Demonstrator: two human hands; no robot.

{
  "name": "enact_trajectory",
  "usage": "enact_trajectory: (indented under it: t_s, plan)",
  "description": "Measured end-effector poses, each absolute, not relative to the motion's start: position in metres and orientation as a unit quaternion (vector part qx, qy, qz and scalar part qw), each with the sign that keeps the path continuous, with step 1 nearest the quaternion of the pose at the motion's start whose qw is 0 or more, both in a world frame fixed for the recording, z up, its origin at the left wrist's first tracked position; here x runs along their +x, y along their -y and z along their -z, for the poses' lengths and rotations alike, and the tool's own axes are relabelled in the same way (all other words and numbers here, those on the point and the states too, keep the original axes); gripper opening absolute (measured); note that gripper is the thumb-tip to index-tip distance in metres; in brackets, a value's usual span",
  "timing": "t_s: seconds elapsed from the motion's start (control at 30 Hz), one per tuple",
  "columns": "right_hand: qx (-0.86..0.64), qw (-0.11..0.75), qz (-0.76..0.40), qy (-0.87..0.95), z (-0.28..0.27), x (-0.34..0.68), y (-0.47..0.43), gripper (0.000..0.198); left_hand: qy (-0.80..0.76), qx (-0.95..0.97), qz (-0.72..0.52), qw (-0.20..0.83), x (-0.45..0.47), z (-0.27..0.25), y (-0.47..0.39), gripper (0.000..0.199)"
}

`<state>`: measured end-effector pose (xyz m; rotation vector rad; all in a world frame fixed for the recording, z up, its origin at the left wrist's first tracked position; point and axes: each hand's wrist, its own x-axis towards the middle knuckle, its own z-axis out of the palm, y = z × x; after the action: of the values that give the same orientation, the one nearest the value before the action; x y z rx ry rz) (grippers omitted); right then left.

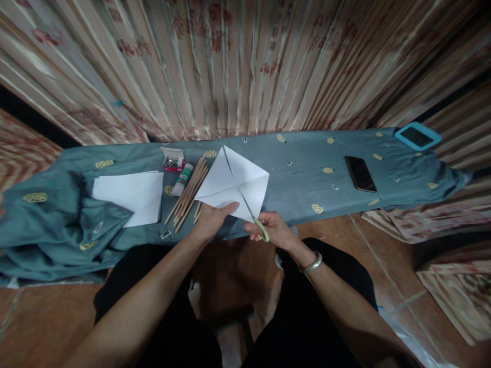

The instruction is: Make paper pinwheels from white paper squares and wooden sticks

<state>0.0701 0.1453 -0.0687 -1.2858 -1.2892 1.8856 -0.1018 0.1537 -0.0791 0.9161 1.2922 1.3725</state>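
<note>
Paper (251, 176) held by left fingers (230, 207); right fingers (271, 220) grip scissors (261, 225), blade (246, 201) over it; glue stick (181, 181), label (185, 175) illegible.

1. In they come, our left forearm (153, 291) slanting up from the lower left, our right forearm (345, 301) angling in from the lower right!
2. Our left hand (211, 220) has a firm pinch, thumb (230, 207) stretched out on top, its other fingers hidden below.
3. And our right hand (273, 229) grips with curled fingers (251, 228), in line with the right wrist (295, 245).
4. Hands near each other, not touching, our right slightly lower!
</note>
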Motion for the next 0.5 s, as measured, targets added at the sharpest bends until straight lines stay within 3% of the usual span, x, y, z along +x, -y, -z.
enact_trajectory:
  t_s: [0.5]
  plan:
    - [-0.469,0.255,-0.698,0.478,0.0701,0.0691,-0.1461,0.043,-0.544,0.379,-0.575,0.479,-0.1021,0.0772,-0.1541,0.059]
